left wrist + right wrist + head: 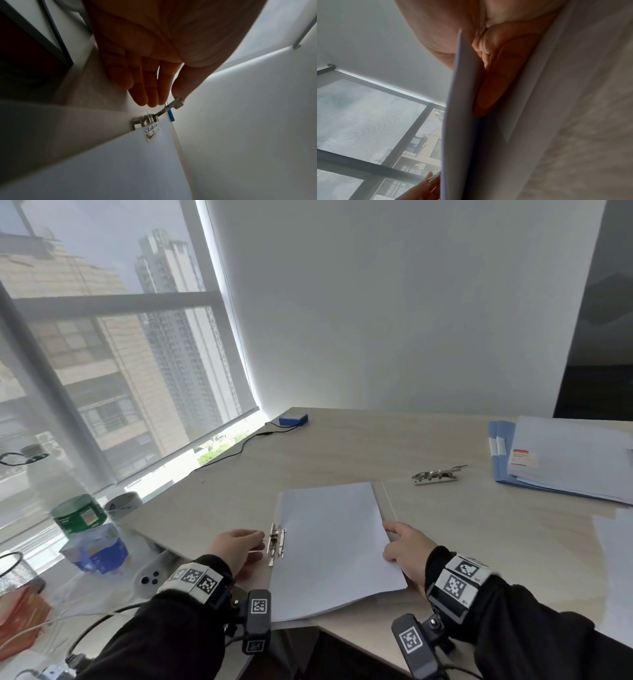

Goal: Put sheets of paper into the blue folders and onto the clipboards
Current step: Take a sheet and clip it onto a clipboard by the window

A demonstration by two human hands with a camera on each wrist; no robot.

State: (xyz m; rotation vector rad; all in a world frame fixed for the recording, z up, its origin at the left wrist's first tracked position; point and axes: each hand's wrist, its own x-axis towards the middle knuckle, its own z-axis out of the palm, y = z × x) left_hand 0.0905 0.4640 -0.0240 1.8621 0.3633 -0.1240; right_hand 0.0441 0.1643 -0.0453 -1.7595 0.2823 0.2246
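A stack of white paper sheets (332, 546) lies on a wood-coloured clipboard at the table's near edge. Its metal clip (276, 542) sits at the stack's left end. My left hand (262, 542) is at that clip. In the left wrist view the thumb and forefinger of the left hand (164, 102) pinch the raised lever of the clip (149, 120). My right hand (394, 542) holds the stack's right edge. The right wrist view shows a finger (489, 88) under lifted sheets (458, 121). Blue folders (500, 453) lie at the far right under more paper (568, 460).
A second clipboard with a metal clip (438, 474) lies just beyond the stack. A blue box (293, 419) with a black cable sits at the back. On the left sill stand a green-capped bottle (78, 515), a blue packet (96, 549) and a white controller (154, 577). Loose paper (616, 542) lies far right.
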